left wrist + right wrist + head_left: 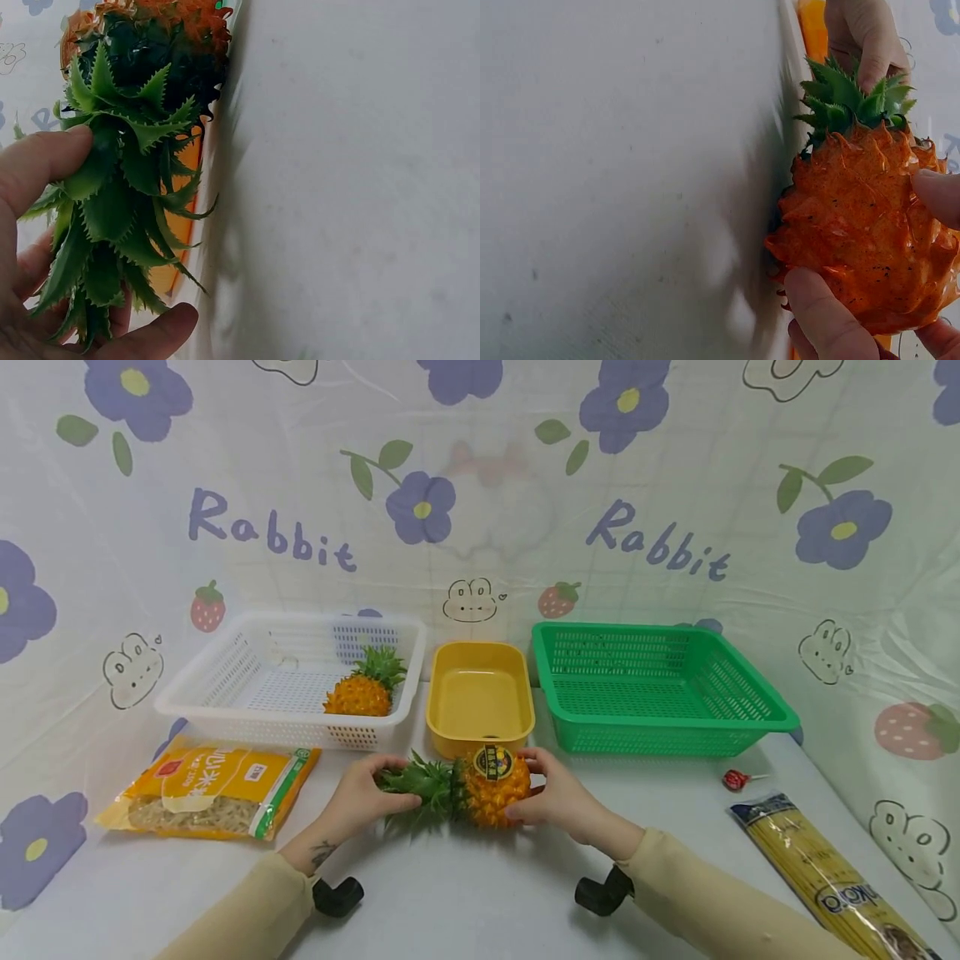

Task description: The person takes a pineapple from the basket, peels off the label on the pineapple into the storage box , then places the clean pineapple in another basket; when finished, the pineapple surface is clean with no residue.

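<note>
Both hands hold one pineapple (pixel 495 793) on its side, just in front of the yellow bin. My left hand (pixel 363 797) grips its green leafy crown (pixel 112 202), thumb on one side and fingers on the other. Curled round the orange body (pixel 862 217) from the right is my right hand (pixel 562 802). A round dark label (pixel 493 762) sits on the fruit's upper side. Whether the fruit touches the table cannot be told. A second pineapple (pixel 360 695) lies in the white basket (pixel 277 727), at its right end.
The yellow bin (pixel 480 746) stands at centre back, between the white basket and a green basket (pixel 667 737). An orange food bag (pixel 213 789) lies at left. On the right are a red-wrapped lollipop (pixel 736 779) and a pack of spaghetti (pixel 817 868). A printed curtain (pixel 480 543) hangs behind.
</note>
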Demonstrator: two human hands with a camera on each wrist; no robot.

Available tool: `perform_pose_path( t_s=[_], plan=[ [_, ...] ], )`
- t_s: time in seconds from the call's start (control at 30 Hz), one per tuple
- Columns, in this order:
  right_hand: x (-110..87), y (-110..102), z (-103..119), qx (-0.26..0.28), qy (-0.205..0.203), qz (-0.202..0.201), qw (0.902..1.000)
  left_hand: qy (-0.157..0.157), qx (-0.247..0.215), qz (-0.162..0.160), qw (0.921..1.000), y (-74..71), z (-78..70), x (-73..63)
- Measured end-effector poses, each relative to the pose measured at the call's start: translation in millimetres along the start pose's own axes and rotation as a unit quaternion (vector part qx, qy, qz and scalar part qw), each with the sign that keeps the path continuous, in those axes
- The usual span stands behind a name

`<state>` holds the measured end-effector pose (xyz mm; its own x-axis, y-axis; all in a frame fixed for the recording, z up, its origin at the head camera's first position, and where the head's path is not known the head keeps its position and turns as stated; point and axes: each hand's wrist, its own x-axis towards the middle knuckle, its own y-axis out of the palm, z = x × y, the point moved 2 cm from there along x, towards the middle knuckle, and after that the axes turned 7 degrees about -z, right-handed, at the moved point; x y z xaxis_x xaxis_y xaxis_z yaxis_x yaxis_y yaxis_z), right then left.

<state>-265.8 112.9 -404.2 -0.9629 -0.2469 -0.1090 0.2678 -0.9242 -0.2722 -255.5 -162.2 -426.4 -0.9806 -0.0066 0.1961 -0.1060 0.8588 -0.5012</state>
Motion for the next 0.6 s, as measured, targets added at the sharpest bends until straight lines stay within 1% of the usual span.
perform_pose_path(
  t_s=[0.23, 0.4, 0.6],
  plan=[
    [5.9, -4.7, -2.1, -0.003, -0.012, 0.004, 0.9999, 0.002, -0.011, -0.006, 0.9999, 4.6, 2.3, 5.3],
    [8.8, -7.0, -3.7, -0.003, -0.015, 0.01, 0.9998, -0.001, -0.006, -0.009, 0.9999, 6.1, 2.8, 7.2],
    [10.7, -7.4, -3.1, -0.004, -0.012, 0.002, 0.9999, 0.01, -0.001, -0.012, 0.9999, 5.8, 1.7, 8.7]
  ],
)
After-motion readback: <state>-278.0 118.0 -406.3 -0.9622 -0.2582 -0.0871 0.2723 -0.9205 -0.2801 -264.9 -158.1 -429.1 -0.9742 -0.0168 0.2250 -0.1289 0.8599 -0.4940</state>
